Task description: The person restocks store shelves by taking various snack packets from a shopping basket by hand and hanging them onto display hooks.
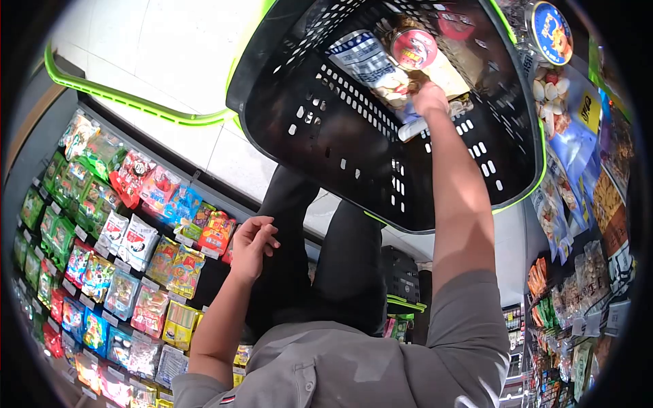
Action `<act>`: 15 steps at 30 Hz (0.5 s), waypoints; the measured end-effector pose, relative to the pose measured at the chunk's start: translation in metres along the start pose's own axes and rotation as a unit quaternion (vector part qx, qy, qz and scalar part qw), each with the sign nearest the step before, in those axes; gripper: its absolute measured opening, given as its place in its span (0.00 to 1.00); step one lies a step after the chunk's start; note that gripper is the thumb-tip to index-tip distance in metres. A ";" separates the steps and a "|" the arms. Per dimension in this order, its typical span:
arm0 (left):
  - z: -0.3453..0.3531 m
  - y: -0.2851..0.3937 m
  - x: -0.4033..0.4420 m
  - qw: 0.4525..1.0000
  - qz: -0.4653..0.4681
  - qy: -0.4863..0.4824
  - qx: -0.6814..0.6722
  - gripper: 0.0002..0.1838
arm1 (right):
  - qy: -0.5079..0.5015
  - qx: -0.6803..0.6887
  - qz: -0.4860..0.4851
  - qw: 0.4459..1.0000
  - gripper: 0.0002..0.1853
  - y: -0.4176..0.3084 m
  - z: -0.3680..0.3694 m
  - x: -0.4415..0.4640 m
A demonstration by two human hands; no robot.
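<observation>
My right hand (pixel 432 100) reaches down into a black shopping basket (pixel 326 146) with bright green edging. Its fingers look closed among the packages there, and their tips are partly hidden, so what they grip is unclear. Touching or close beside it are a blue-and-white checked snack bag (pixel 360 58) and a cream-coloured package (pixel 449 73). A round pink-lidded tub (pixel 413 49) lies just beyond the hand. My left hand (pixel 255 245) hangs in front of my dark trousers, fingers loosely bent and apart, holding nothing. It is nearest to the candy rack.
On the left, a rack holds rows of colourful candy bags (pixel 139 241) with price tags. The basket's green handle (pixel 136 98) extends over the pale tiled floor (pixel 170 41). Nut and snack bags (pixel 578 122) hang at right, near a blue-lidded tub (pixel 549 32).
</observation>
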State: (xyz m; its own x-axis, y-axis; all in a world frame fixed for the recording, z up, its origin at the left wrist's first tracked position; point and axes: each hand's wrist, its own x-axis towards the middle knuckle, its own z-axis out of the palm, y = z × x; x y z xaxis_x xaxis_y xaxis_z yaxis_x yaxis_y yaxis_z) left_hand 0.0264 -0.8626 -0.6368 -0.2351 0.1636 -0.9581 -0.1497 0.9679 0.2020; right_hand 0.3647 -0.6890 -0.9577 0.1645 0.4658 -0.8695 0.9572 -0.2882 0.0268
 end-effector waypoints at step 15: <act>0.089 0.060 0.010 0.852 0.372 -0.058 0.363 0.18 | 0.221 0.183 -0.330 0.900 0.02 -0.060 -0.027 -0.207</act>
State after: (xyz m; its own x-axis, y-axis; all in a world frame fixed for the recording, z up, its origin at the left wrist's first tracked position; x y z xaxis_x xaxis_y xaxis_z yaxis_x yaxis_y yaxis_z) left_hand 0.1004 -0.7862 -0.6522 0.0970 0.7613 -0.6411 0.6434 0.4434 0.6240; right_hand 0.2795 -0.7456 -0.7656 -0.2545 0.8998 -0.3543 0.7526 -0.0458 -0.6568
